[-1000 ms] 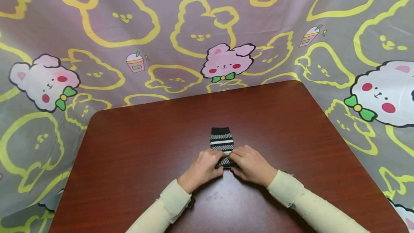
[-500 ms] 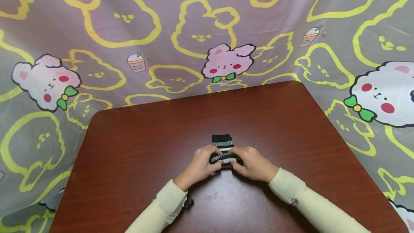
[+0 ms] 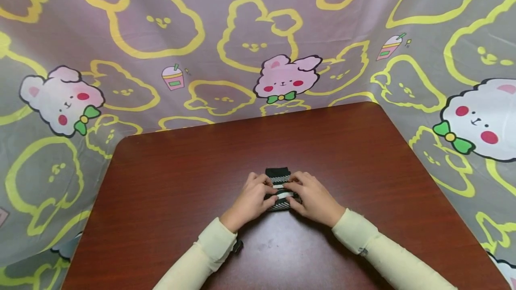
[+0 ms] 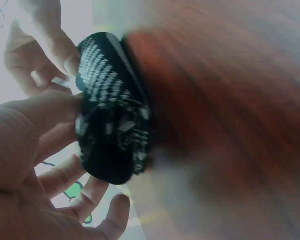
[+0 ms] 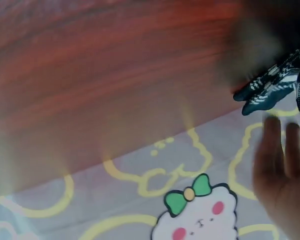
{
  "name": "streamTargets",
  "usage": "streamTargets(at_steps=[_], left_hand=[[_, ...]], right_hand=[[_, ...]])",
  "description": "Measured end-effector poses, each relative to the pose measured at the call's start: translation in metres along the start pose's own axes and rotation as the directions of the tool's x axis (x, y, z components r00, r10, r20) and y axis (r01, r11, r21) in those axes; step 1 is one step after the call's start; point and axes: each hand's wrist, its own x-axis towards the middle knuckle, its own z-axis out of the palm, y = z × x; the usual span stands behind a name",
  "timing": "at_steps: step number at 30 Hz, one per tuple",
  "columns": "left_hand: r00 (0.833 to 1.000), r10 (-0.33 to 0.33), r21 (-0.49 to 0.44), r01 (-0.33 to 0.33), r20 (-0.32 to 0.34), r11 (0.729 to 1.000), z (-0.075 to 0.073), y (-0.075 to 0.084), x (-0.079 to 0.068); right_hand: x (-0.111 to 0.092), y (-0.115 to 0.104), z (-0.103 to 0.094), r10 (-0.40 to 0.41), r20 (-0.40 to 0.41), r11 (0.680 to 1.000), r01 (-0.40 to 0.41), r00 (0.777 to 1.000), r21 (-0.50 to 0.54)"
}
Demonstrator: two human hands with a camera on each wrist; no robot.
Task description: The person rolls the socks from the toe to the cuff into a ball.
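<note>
A black sock (image 3: 280, 202) with white stripes and hatched bands lies near the middle of the table, partly rolled up toward its far end. My left hand (image 3: 251, 198) holds the roll's left end between thumb and fingers. At the opposite end my right hand (image 3: 314, 196) pinches the roll. Up close in the left wrist view, the sock (image 4: 110, 100) appears as a thick layered roll, the left hand (image 4: 35, 150) at its end. The right wrist view catches the sock's flat free end (image 5: 270, 95) as two dark layers, beside the right hand's fingers (image 5: 270, 145).
The brown wooden table (image 3: 181, 169) reaches out around both hands. Behind it and along its sides hangs a curtain (image 3: 225, 26) with cartoon animals. A small dark object (image 3: 238, 246) shows under the left wrist.
The sock's near part has been rolled away from the person, so its flat part is shorter. Both hands have shifted slightly forward along with the roll.
</note>
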Motion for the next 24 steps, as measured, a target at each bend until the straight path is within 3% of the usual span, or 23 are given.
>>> streamTargets(at_steps=[3, 6, 10, 13, 18, 24], left_hand=[[1.0, 0.0, 0.05, -0.001, 0.005, 0.999, -0.001, 0.003, 0.002], [0.998, -0.001, 0.075, 0.005, -0.055, 0.997, 0.001, 0.005, 0.004], [0.985, 0.023, 0.072, -0.011, -0.171, 0.997, 0.007, 0.007, 0.004], [0.974, 0.092, 0.085, -0.075, -0.206, 0.993, 0.011, 0.009, 0.004], [0.967, 0.184, 0.163, -0.156, -0.174, 0.974, 0.012, 0.01, 0.003], [0.984, 0.163, 0.191, -0.147, -0.068, 0.971, 0.011, 0.011, -0.002]], right_hand=[[0.0, 0.001, 0.001, -0.138, -0.043, 0.989, 0.136, 0.989, -0.051], [-0.002, 0.002, 0.003, -0.235, -0.07, 0.969, 0.228, 0.97, -0.099], [-0.002, 0.004, 0.005, -0.257, -0.078, 0.958, 0.243, 0.963, -0.151], [-0.001, 0.004, 0.005, -0.258, -0.059, 0.954, 0.245, 0.964, -0.174], [-0.001, 0.004, 0.004, -0.263, -0.033, 0.949, 0.252, 0.964, -0.191], [-0.004, 0.006, 0.003, -0.241, 0.003, 0.956, 0.237, 0.971, -0.171]])
